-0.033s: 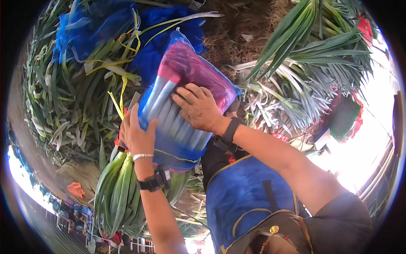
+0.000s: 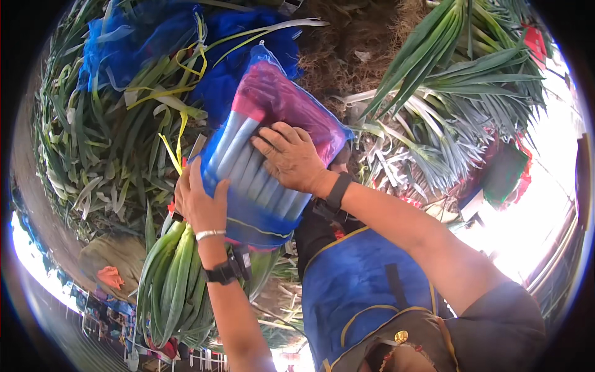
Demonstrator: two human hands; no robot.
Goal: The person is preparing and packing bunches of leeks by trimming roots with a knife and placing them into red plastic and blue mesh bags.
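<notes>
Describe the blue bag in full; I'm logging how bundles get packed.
The bag is thin, see-through blue plastic with a pink upper part, stuffed with pale stalks lying side by side. It sits tilted, top pointing up and right. The left hand grips its lower left edge; the right hand presses flat on its front.

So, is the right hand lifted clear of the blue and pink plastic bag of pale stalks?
No, the right hand lies flat on the blue and pink plastic bag of pale stalks, with its fingers spread across it.

An open-air vegetable market or packing spot: heaped green onions (image 2: 93,142), blue mesh sacks (image 2: 124,37), bright daylight.
</notes>
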